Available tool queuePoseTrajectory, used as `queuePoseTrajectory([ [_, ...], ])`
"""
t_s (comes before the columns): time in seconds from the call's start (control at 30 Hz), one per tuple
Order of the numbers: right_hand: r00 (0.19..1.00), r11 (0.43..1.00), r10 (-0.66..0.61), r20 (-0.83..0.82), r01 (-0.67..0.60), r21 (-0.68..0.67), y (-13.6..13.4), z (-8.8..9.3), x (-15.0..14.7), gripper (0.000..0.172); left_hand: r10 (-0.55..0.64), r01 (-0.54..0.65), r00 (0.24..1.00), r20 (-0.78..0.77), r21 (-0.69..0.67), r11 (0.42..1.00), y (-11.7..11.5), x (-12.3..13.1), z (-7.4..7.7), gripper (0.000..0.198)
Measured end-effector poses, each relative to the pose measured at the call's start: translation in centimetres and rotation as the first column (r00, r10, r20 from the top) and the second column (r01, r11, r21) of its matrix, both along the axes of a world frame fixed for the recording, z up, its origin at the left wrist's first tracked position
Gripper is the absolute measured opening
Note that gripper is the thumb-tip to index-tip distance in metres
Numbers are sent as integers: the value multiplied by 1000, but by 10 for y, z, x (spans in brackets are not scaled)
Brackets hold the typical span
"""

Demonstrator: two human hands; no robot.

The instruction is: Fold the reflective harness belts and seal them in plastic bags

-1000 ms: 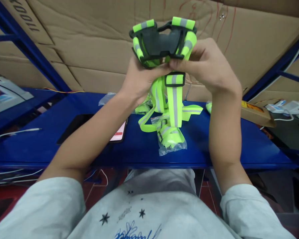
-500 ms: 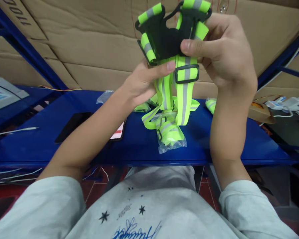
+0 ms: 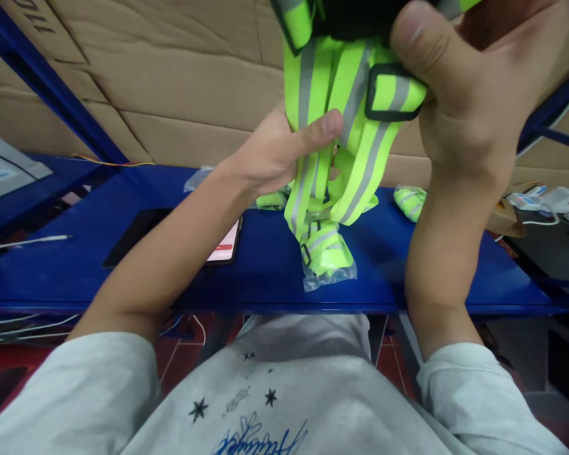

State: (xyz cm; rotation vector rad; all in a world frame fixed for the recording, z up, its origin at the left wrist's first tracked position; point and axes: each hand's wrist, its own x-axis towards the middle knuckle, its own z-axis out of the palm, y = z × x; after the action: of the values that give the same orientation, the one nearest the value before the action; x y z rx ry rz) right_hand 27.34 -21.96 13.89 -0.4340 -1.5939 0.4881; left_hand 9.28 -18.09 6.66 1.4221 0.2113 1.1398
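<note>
Held up in front of me is a reflective harness [image 3: 310,88] of neon yellow-green straps with grey stripes. Its black centre piece is partly cut off by the top edge of the view. My right hand [image 3: 478,95] grips that black piece, thumb in front, beside a black slide buckle [image 3: 394,93]. My left hand [image 3: 284,148] is closed around the hanging straps lower down, its thumb across them. Loose strap ends hang to just above a plastic-bagged bundle [image 3: 329,253] of the same webbing on the blue table.
More bagged yellow-green bundles lie farther back, one left of centre [image 3: 271,201] and one at right [image 3: 409,202]. A phone with a lit screen [image 3: 225,246] and a black flat object [image 3: 135,237] rest on the blue table [image 3: 265,284]. Cardboard [image 3: 180,76] stands behind.
The harness has risen and come closer, its black centre piece now leaving the top of view. My right hand has moved up and right with it; my left hand stays around the straps.
</note>
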Motion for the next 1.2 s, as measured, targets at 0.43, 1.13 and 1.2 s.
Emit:
queuePoseTrajectory([
  [0.43,796,929,-267,543,63,364,25,-12,17,17,-67,75,997,50,-172,982,26,12,-11,14],
  [1.13,608,1000,-20,793,20,10,17,-5,28,62,24,-34,997,-76,-127,991,15,13,-21,18],
  [1.2,603,1000,-12,798,25,-4,18,-5,28,62,-37,24,995,-97,-129,991,9,13,-18,17],
])
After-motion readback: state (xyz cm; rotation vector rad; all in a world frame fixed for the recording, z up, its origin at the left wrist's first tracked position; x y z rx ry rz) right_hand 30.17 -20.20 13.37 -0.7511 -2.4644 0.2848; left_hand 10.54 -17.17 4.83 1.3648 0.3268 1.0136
